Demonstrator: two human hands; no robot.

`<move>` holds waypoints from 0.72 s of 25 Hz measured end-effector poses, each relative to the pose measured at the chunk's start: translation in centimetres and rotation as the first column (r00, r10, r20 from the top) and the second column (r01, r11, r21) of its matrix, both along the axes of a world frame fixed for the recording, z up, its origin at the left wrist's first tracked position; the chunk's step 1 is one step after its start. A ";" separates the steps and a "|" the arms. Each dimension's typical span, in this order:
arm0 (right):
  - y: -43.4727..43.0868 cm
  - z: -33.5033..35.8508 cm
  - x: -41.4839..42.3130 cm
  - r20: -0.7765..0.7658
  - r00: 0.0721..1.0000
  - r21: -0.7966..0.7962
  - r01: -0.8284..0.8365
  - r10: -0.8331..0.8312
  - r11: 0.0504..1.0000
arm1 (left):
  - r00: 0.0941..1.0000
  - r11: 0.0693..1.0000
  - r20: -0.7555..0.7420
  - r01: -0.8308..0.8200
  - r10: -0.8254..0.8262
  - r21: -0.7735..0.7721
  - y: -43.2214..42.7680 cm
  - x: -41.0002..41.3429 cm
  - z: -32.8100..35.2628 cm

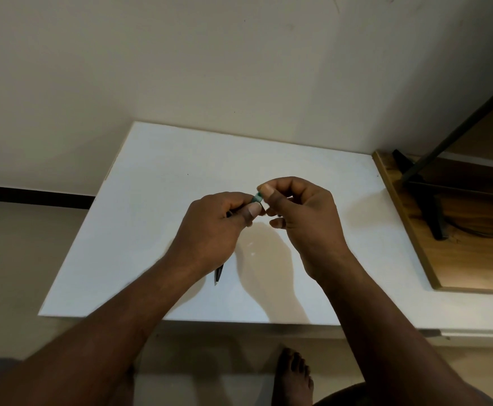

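Left hand (218,221) is curled round the dark pen (218,273), held above the middle of the white table (151,171), its point poking out below the wrist. Right hand (303,212) pinches the green cap (257,197) between thumb and forefinger. Looks light, stiff and probably slick, so I'd grip the barrel firmly and take the cap by its sides.

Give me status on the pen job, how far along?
Done: the pen is gripped in the left hand, over the white board. In hand: the right hand pinches the green piece at the pen's top end. Left: the piece sits against the pen; coming off or going on, cannot tell.
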State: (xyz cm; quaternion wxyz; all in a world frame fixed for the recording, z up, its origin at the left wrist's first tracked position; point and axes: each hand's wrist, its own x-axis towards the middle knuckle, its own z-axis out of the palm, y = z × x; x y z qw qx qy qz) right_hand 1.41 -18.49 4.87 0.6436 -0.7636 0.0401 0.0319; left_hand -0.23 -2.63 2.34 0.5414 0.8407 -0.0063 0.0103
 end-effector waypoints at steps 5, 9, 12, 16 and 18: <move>-2.1 1.5 1.0 -0.169 0.970 0.378 0.228 -0.175 0.897 | 0.999 0.998 -0.013 -0.033 0.032 -0.059 0.2 0.0 -0.4; -1.9 1.6 0.6 -0.400 0.916 0.669 0.289 0.005 0.685 | 0.993 0.998 0.113 -0.047 0.043 0.029 0.1 0.0 -0.4; -1.2 1.0 0.5 -0.434 0.900 0.580 0.246 0.039 0.777 | 0.976 0.996 0.215 -0.058 0.042 0.068 0.1 -0.1 -0.3; -0.7 -0.1 0.4 -0.461 0.886 0.332 0.114 0.056 0.936 | 0.907 0.940 0.415 -0.074 -0.076 0.334 1.1 0.0 -0.5; -0.4 -0.3 0.3 -0.472 0.878 0.303 0.083 0.073 0.949 | 0.875 0.895 0.467 -0.104 -0.125 0.434 1.4 0.1 -0.7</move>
